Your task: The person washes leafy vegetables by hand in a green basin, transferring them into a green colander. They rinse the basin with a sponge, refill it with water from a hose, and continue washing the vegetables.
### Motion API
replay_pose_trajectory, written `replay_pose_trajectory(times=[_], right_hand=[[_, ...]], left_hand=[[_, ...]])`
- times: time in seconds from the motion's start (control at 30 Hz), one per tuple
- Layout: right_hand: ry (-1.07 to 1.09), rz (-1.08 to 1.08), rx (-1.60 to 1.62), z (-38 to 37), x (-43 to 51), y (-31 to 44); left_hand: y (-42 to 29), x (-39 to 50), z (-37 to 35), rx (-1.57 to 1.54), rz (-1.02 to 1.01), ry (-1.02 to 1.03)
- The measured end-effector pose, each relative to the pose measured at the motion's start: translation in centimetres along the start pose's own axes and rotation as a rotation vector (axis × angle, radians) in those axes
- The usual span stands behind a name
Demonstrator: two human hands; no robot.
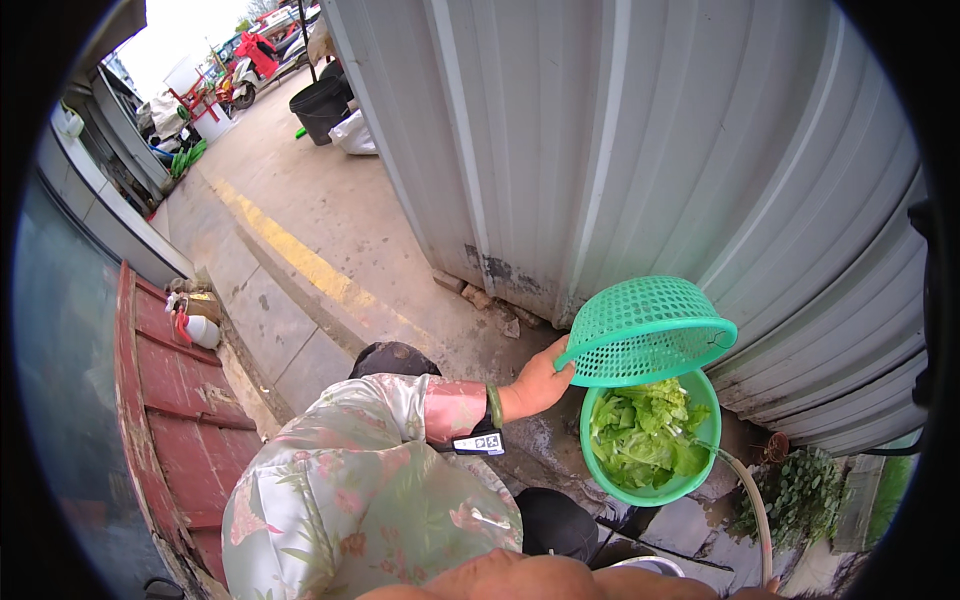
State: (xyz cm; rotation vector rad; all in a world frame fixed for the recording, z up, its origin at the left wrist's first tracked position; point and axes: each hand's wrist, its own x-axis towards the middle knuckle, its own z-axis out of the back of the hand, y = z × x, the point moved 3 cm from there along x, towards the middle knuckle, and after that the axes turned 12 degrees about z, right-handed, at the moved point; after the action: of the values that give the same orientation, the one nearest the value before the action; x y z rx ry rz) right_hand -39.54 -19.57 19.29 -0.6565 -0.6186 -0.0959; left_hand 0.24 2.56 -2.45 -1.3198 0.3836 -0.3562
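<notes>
My left hand (536, 381) grips the rim of a green plastic colander (645, 322). The colander is tilted over the back edge of a green plastic basin (711, 457), its open side towards the basin. Loose leafy greens (649, 439), probably lettuce, fill much of the basin, which stands on wet paving. A beige hose (756, 510) rises from the bottom of the view, and its end hangs over the basin's right rim. Only a sliver of my right hand (773, 583) shows, against the hose at the bottom edge; the rest is out of view.
A grey corrugated metal wall (600, 150) stands close behind the basin. Leafy plants (799, 495) grow at right. Part of a pale container (652, 564) shows below. Red boards (187, 405) and a white spray bottle (201, 330) are left. A black bucket (321, 109) stands farther off.
</notes>
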Motion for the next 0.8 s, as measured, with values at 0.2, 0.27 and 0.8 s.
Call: replay_pose_trajectory(times=[0.2, 0.27, 0.8], right_hand=[[0.613, -0.249, -0.074, -0.1, -1.9, -0.1], [0.616, -0.250, -0.042, 0.5, -2.1, 0.1], [0.572, -0.294, 0.007, 1.3, -1.2, 0.5]], left_hand=[[0.2, -0.3, -0.3, -0.060, 0.005, 0.005], [0.4, -0.3, -0.3, -0.061, 0.013, -0.003], [-0.5, -1.5, 0.0, -0.091, 0.000, -0.008]])
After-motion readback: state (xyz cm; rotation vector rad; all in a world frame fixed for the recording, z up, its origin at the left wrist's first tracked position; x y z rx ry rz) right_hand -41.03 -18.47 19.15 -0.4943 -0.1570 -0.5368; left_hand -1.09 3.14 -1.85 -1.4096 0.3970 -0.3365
